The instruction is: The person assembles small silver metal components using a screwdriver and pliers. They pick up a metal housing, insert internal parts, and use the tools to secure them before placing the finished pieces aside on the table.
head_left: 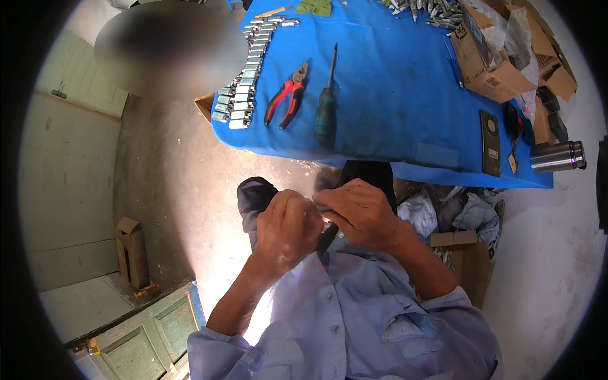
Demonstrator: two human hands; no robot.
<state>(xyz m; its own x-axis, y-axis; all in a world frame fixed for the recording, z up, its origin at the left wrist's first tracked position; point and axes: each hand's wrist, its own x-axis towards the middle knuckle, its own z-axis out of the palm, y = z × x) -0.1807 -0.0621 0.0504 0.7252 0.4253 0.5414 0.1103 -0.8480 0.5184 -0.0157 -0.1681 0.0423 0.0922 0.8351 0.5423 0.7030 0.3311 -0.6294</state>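
My left hand (288,225) and my right hand (362,212) are raised close together over my lap, in front of the table's near edge. The fingers of both are curled and pinched toward each other. Between them a small greyish piece barely shows, mostly covered by the fingers, so its kind cannot be made out. On the blue-covered table (392,95) beyond lie pliers (297,82) with red and black handles and a screwdriver (325,111) with a dark green handle. To their left, small silvery metal parts (242,101) are lined up in rows.
Loose metal pieces (430,12) lie at the table's far side, beside an opened cardboard box (494,76). A dark flat phone-like object (490,142) and a steel bottle (557,156) are at the right. Under the table sits another carton (468,259). A tall carton (131,256) stands on the left.
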